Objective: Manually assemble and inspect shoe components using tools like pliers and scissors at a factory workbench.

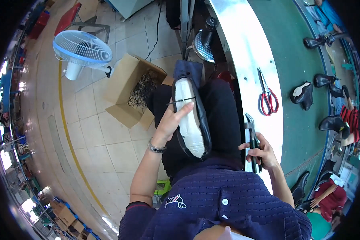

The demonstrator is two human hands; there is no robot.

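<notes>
My left hand (173, 123) grips a black shoe upper (205, 130) with its white underside (189, 128) facing up, above my lap. The thumb presses on that underside, close to a thin dark strip (184, 100) that crosses it. My right hand (263, 152), by the edge of the white bench, is closed around a pair of dark-handled pliers (252, 138), jaws pointing away from me. Farther up the bench lie scissors (268, 96) with red handles, apart from both hands.
Left of my legs stands an opened cardboard box (122, 80) with tangled black strands (143, 91). A blue-and-white fan (83, 48) is beyond it. Right of the bench (250, 36), several black shoes lie along a green belt (286, 132). Other people sit across it.
</notes>
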